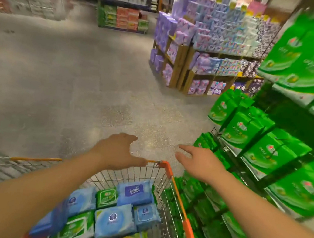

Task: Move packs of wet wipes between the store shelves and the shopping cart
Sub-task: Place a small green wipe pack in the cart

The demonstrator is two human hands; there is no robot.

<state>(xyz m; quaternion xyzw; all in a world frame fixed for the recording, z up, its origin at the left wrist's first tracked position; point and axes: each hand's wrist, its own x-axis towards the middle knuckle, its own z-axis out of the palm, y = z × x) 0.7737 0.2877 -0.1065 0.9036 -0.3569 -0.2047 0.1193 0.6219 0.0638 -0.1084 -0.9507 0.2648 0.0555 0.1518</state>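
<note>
The wire shopping cart (175, 188) with orange rim corners stands below me, holding several blue and green packs of wet wipes (113, 222). A blue Tempo pack (135, 192) lies at its far end. My left hand (117, 150) hovers over the cart's far rim, fingers relaxed and spread, holding nothing. My right hand (198, 162) reaches forward beyond the cart's right corner, fingers straight, empty. To the right, the store shelves (276, 173) carry rows of green wipe packs (240, 129).
A wooden display (178, 66) of purple and pastel packs stands ahead on the right. Pallets of boxed goods (123, 17) line the back. Grey floor (58, 77) stretches ahead and left. Green packs (209, 220) also fill the low shelf beside the cart.
</note>
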